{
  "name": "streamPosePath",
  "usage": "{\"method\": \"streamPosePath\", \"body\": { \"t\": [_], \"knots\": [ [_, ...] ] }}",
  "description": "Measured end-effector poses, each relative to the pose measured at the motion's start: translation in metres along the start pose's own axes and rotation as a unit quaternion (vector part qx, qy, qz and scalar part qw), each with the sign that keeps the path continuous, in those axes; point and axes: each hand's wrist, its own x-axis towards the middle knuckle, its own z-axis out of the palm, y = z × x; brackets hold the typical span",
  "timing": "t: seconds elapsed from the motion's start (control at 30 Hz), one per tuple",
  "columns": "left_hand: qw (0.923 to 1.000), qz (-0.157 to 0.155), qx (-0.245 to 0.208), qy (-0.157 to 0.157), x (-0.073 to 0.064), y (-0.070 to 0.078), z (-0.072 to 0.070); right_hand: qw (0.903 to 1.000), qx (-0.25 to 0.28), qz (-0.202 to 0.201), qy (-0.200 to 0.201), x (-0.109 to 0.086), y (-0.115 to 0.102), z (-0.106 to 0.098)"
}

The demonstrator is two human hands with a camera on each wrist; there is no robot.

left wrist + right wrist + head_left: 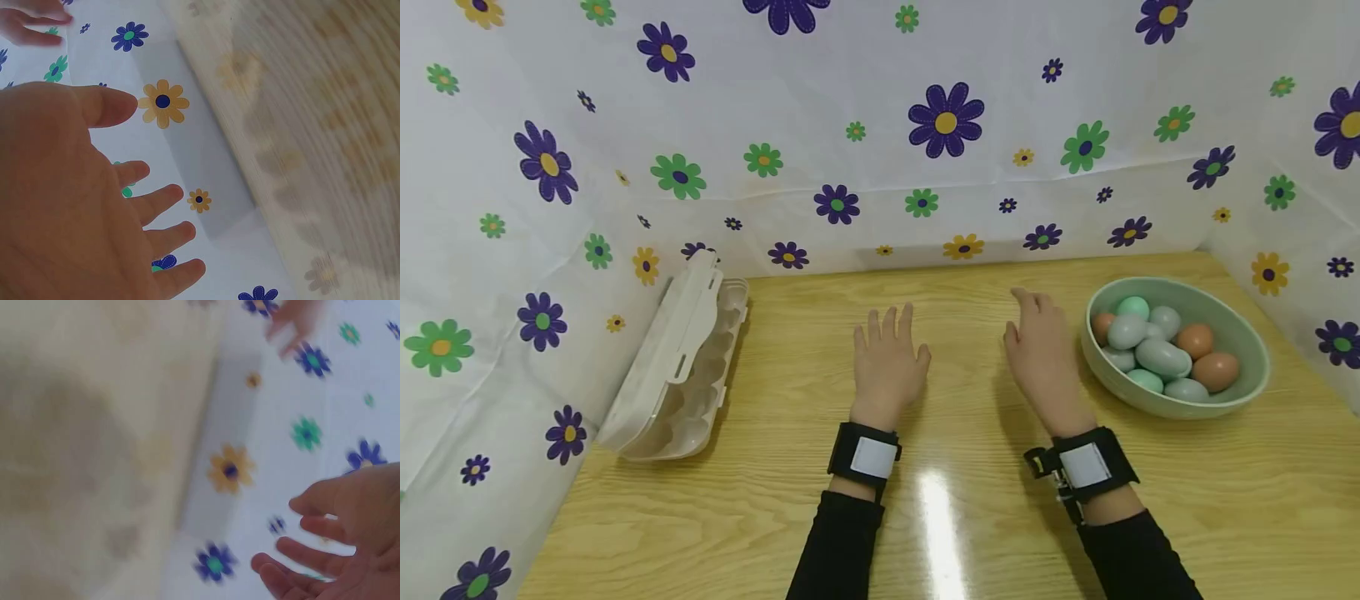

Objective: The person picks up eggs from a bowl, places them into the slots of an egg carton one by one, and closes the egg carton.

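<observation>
My left hand (pixel 886 354) hovers palm down over the middle of the wooden table (pixel 820 500), fingers straight and holding nothing; the left wrist view shows its open palm (pixel 69 206). My right hand (pixel 1041 337) is also open and empty, just left of a pale green bowl (pixel 1247 392) filled with several coloured eggs (pixel 1163 357). In the blurred right wrist view its fingers (pixel 312 550) are spread. An open, empty egg carton (pixel 681 367) lies at the left, well away from my left hand.
White cloth with purple, green and yellow flowers (pixel 945 119) walls the table at the back and both sides. The carton's lid leans against the left wall. Black wrist straps (pixel 863 454) sit on both arms.
</observation>
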Motion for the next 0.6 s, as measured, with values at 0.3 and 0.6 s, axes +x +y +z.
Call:
{"method": "streamPosePath", "body": {
  "t": [0.3,0.6],
  "knots": [
    [0.9998,-0.011,-0.016,-0.01,-0.001,-0.007,-0.001,0.9916,-0.123,0.038,0.007,0.008,0.047,-0.061],
    [0.9999,-0.001,-0.011,0.0,-0.004,-0.009,-0.006,0.9882,-0.145,0.039,-0.03,-0.003,0.067,-0.064]
  ]
}}
